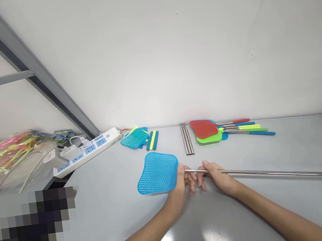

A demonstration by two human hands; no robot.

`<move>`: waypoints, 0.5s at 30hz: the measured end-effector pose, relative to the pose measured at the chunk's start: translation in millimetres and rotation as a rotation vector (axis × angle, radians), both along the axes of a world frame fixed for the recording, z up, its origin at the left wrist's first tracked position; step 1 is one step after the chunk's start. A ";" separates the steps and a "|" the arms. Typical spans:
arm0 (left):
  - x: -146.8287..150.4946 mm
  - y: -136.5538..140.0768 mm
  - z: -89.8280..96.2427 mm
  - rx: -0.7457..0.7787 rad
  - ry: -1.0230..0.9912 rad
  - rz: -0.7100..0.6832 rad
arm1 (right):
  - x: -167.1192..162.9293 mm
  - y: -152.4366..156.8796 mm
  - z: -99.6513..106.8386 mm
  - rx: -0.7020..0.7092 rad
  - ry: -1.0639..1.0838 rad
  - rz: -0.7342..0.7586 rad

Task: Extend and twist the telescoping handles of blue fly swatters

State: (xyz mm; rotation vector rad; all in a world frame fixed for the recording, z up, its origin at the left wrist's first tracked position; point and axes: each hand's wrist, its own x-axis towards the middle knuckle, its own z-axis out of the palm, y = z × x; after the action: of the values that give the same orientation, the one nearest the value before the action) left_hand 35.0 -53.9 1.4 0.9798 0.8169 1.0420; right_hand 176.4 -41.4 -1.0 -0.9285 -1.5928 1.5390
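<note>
My left hand (pixel 181 183) is closed on the neck of a blue fly swatter head (pixel 158 172), whose mesh points left. A long, thin telescopic metal rod (pixel 262 171) meets the swatter head at my left fingers; they cover the joint. My right hand (pixel 217 174) pinches this rod a little to the right of the left one. From there the rod stretches out past the right edge of the view, so its far end is hidden. Both hands hover just above the grey table.
Along the wall lie loose swatter heads (pixel 135 138), blue and yellow handle grips (pixel 152 140), several short metal rods (pixel 186 139), and a pile of whole fly swatters (pixel 206 130). A power strip (pixel 93 147) and plastic-bagged goods (pixel 11 152) are at left on the grey table (pixel 108 214).
</note>
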 end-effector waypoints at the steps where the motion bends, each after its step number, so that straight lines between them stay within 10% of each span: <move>1: 0.1 0.4 -0.6 -0.005 -0.004 0.007 | -0.2 0.4 0.1 0.006 0.000 -0.008; 15: -5.4 14.4 -6.6 -0.070 0.018 0.112 | -1.3 3.8 3.5 -0.110 0.049 -0.143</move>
State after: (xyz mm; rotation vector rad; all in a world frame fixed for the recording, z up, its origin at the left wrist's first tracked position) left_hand 29.6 -39.5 -5.2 0.8932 0.9255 1.0943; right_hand 175.0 -37.6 2.4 -1.0334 -1.3885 1.5494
